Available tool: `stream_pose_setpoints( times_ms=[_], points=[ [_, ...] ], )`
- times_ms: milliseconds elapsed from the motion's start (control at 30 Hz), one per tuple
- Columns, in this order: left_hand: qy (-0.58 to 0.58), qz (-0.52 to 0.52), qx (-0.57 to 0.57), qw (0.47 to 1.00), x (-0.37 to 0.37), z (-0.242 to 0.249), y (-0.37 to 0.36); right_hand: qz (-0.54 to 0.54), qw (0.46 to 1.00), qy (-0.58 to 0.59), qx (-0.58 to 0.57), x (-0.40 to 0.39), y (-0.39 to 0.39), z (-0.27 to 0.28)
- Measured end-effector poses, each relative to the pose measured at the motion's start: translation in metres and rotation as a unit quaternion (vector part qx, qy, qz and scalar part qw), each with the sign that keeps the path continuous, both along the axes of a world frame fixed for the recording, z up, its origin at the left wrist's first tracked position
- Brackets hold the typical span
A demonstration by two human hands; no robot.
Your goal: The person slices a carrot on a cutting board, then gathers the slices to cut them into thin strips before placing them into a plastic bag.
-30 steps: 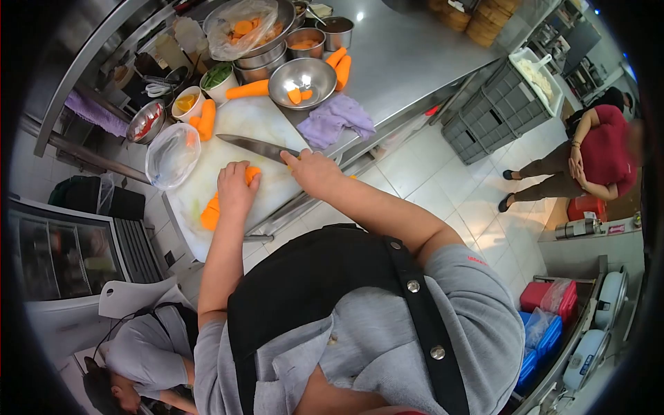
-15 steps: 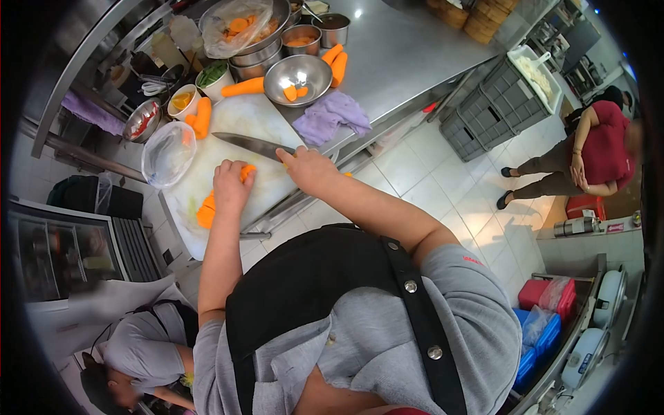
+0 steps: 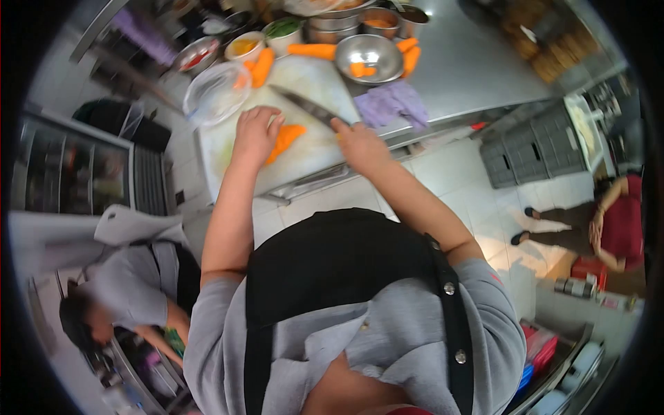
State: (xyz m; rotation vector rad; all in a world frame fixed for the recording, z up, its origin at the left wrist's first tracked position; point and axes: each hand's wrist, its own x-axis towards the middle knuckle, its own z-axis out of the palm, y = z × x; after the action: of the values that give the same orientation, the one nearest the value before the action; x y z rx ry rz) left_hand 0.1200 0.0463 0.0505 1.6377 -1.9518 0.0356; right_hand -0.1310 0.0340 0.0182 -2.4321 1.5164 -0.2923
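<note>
My right hand [image 3: 364,146] is closed round the handle of a kitchen knife [image 3: 306,104], its blade pointing to the upper left over the white cutting board [image 3: 321,83]. A cut carrot [image 3: 285,143] lies on the board, below the blade. Just left of it is my left hand [image 3: 257,131], open, thumb and fingers apart and the thumb right by the carrot. At the board's left edge sits a clear plastic tub [image 3: 218,95], with whole carrots [image 3: 261,67] behind it. A steel bowl [image 3: 387,57] with carrot pieces stands past the board's far edge.
A purple cloth [image 3: 392,105] lies right of the board on the steel counter [image 3: 470,76]. Behind are a cup of chopped greens [image 3: 283,41] and stacked steel bowls [image 3: 333,31]. A grey crate [image 3: 532,149] stands at right. One person [image 3: 142,283] bends at lower left; another [image 3: 615,221] stands far right.
The whole view has shifted, with the counter now higher and farther right. My left hand has come off the carrot to its left side, uncovering more of it. The knife stays in my right hand.
</note>
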Motion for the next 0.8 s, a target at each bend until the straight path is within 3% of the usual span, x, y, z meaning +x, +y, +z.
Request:
stream_pose_setpoints(
  times_ms=[67,300,400,600,800],
  points=[
    [0.061,-0.008,0.002,0.998,0.014,0.009,0.005,0.0,1.0,0.014,0.012,0.001,0.0,0.003],
    [0.062,-0.001,-0.006,0.998,0.02,0.003,0.032,0.003,0.998,0.048,0.043,0.001,-0.002,0.005],
    [0.056,0.015,0.016,0.998,0.033,-0.002,0.043,-0.004,0.997,0.059,0.044,0.002,-0.001,0.006],
    [0.035,0.042,0.162,0.985,0.059,-0.004,0.075,0.0,0.998,0.056,0.037,0.003,-0.001,0.006],
    [0.077,0.047,0.17,0.981,0.068,-0.032,0.07,0.005,0.999,0.031,-0.023,0.002,-0.001,-0.003]
  ],
)
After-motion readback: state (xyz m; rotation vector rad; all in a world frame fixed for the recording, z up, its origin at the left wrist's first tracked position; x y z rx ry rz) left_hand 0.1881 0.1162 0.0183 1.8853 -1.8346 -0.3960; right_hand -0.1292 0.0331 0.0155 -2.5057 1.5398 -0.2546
